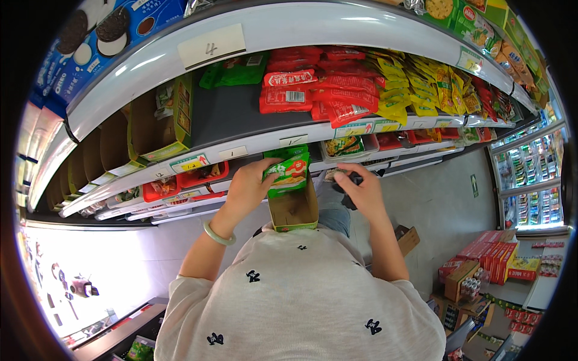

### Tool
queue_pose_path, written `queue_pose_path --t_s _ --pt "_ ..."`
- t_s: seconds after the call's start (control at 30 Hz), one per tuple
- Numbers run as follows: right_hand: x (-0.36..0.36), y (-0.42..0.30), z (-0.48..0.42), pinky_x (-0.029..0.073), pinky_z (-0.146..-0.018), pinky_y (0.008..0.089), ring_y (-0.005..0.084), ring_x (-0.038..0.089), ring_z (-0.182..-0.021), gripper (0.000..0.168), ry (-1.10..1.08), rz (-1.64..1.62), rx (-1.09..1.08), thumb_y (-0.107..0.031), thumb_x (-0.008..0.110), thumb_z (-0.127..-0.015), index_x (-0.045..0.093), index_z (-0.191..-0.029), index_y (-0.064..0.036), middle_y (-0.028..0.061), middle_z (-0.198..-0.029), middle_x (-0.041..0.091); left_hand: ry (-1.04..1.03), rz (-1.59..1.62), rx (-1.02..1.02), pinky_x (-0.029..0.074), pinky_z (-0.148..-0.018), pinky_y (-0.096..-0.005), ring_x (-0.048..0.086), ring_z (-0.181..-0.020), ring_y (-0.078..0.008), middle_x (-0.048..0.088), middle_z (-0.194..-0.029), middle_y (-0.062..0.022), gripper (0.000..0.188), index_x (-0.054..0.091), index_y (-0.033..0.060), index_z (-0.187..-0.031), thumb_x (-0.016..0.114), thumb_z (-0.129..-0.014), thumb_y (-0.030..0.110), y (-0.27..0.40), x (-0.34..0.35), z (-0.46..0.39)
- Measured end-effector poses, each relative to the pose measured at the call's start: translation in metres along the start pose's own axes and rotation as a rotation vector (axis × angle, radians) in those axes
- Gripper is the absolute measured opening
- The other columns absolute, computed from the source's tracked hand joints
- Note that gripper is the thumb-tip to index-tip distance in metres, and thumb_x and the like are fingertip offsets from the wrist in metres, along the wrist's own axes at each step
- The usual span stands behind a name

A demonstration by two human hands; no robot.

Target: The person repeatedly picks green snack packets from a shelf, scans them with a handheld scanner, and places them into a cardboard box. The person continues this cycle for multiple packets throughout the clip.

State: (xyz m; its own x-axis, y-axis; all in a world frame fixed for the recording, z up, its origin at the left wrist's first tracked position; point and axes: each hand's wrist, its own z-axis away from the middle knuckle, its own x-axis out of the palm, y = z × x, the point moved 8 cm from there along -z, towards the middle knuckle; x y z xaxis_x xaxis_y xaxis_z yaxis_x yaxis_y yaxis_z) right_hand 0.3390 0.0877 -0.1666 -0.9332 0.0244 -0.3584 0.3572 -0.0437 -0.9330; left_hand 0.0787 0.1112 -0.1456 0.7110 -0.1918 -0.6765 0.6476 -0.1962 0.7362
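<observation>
Green snack packets (291, 173) are held in my left hand (248, 189), its thumb on the front one. They stand at the far end of an open cardboard box (293, 210), whose near end is against my shirt (298, 289). The near part of the box shows bare brown card. To the right of the box, my right hand (363, 189) has its thumb and fingers around a small dark object (350, 196), partly covered and not clear enough to name.
Ahead, a shelf (221, 110) holds red packets (320, 85), yellow packets (406, 85) and green packets (239, 70). Open display boxes (158, 122) line its left part. Below are plastic trays (350, 146). Stacked cartons (483, 257) and glass-door coolers (530, 176) stand at right.
</observation>
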Motion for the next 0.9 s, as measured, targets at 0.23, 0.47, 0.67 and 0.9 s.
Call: queue_pose_path --t_s 0.23,0.47,0.67,0.9 --pt "-0.016 -0.007 0.001 0.047 -0.073 0.0229 0.0074 0.058 -0.079 0.028 0.023 -0.111 0.065 -0.024 0.074 -0.089 0.071 -0.106 -0.002 0.0002 -0.083 0.064 -0.1 -0.103 0.093 0.052 -0.078 -0.0443 0.065 -0.091 -0.037 0.069 -0.099 -0.018 0.031 0.065 0.0105 -0.118 0.065 -0.088 0.014 -0.006 0.027 -0.01" --pt "-0.005 -0.007 0.001 0.047 -0.074 0.023 0.0073 0.058 -0.08 0.03 -0.008 -0.112 0.055 -0.025 0.074 -0.089 0.07 -0.108 -0.002 0.0002 -0.083 0.064 -0.043 -0.417 0.075 0.054 -0.075 -0.0414 0.063 -0.099 -0.0326 0.065 -0.105 -0.012 0.041 0.059 0.0094 -0.12 0.072 -0.084 0.023 -0.013 0.052 -0.003" --pt "-0.006 -0.008 0.004 0.047 -0.074 0.0223 0.0068 0.057 -0.081 0.028 -0.003 -0.122 0.036 -0.022 0.073 -0.089 0.07 -0.107 -0.001 -0.0002 -0.085 0.064 0.339 -0.692 0.092 0.055 -0.067 -0.0379 0.059 -0.096 -0.0272 0.054 -0.111 -0.009 0.052 0.054 0.0091 -0.117 0.079 -0.076 0.03 0.003 0.028 0.01" --pt "-0.004 -0.003 0.005 0.047 -0.073 0.022 0.0067 0.056 -0.08 0.027 -0.012 -0.159 0.049 -0.022 0.073 -0.09 0.07 -0.106 -0.001 -0.0002 -0.085 0.064 0.208 -0.499 0.144 0.053 -0.064 -0.0406 0.064 -0.081 -0.0308 0.064 -0.091 -0.012 0.047 0.052 0.0067 -0.117 0.075 -0.082 0.028 -0.002 0.02 0.009"
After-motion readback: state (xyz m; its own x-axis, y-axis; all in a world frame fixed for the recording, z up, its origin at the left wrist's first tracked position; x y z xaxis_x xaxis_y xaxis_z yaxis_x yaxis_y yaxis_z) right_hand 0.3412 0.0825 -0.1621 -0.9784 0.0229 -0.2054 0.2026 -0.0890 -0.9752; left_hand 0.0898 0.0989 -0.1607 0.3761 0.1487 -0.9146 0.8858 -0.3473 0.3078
